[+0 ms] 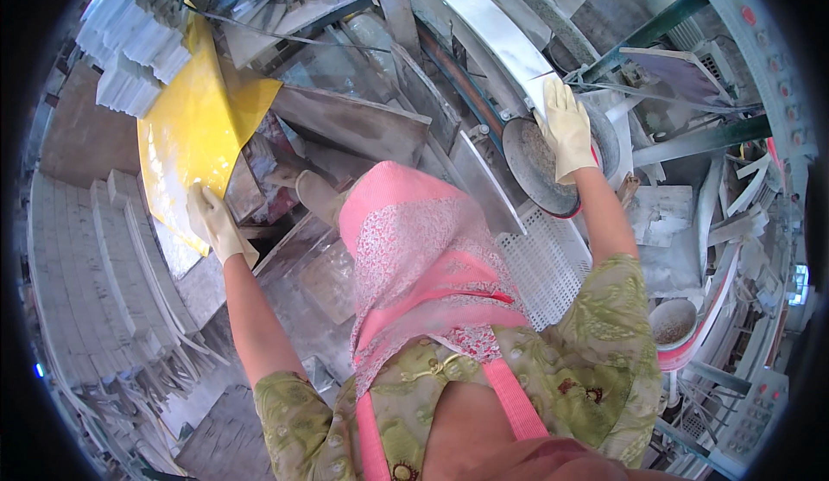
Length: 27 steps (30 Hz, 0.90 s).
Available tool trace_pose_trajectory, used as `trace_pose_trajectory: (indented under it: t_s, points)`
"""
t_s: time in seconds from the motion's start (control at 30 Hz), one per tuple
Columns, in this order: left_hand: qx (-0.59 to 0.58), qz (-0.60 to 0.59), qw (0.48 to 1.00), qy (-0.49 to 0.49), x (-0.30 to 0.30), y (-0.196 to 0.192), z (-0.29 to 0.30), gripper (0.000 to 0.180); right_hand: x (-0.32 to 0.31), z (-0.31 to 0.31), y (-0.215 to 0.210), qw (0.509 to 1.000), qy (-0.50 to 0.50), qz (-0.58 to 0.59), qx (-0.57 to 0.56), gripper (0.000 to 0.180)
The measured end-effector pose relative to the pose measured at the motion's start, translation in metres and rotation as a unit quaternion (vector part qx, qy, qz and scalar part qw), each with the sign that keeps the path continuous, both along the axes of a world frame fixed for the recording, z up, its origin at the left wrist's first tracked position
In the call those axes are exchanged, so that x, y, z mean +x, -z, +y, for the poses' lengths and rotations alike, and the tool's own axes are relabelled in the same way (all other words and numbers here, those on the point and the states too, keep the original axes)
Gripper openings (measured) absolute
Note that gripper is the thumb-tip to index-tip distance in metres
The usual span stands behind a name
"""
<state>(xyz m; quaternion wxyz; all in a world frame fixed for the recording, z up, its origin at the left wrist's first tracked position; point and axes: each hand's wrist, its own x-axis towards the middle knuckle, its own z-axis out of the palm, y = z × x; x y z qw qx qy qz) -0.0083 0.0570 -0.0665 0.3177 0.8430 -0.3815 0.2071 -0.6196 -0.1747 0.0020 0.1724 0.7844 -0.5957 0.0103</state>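
Observation:
Both of my hands wear cream rubber gloves. My left hand (pixel 216 226) rests on the lower edge of a wet, shiny yellow sheet (pixel 186 123), fingers extended and nothing gripped. My right hand (pixel 566 127) lies flat with its fingers stretched over the near end of a long, glossy white strip (pixel 484 19), which looks like stone. That strip runs away toward the far side along a machine. Just below the right hand is the rounded grey end of a belt (pixel 537 160). The strip's underside is hidden.
Stacked pale strips (pixel 129 36) sit on the yellow sheet's far end, and more long strips (pixel 86 256) line the left. Broken slabs (pixel 345 118) lean ahead. A perforated white panel (pixel 544 265) stands below the belt; green machine bars (pixel 708 140) cross at right.

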Motion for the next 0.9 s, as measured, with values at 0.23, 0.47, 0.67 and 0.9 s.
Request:
trace_pose_trajectory:
  t_s: [0.23,0.47,0.67,0.9]
  points:
    - [0.014,-0.020,1.000,0.000,-0.001,0.001,-0.001,0.027,-0.013,-0.025,-0.020,0.984,-0.134,0.068,-0.091,0.059]
    - [-0.002,-0.020,1.000,-0.002,-0.002,0.002,0.001,0.027,0.026,-0.057,-0.002,0.996,-0.063,0.064,0.011,0.070]
    - [-0.083,-0.021,0.996,-0.015,-0.010,-0.002,0.003,0.032,0.021,-0.086,0.007,0.990,-0.134,0.032,-0.004,0.072]
    - [-0.137,-0.004,0.990,-0.032,-0.028,-0.023,0.002,0.029,0.020,-0.089,-0.042,0.994,-0.022,0.026,0.104,0.045]
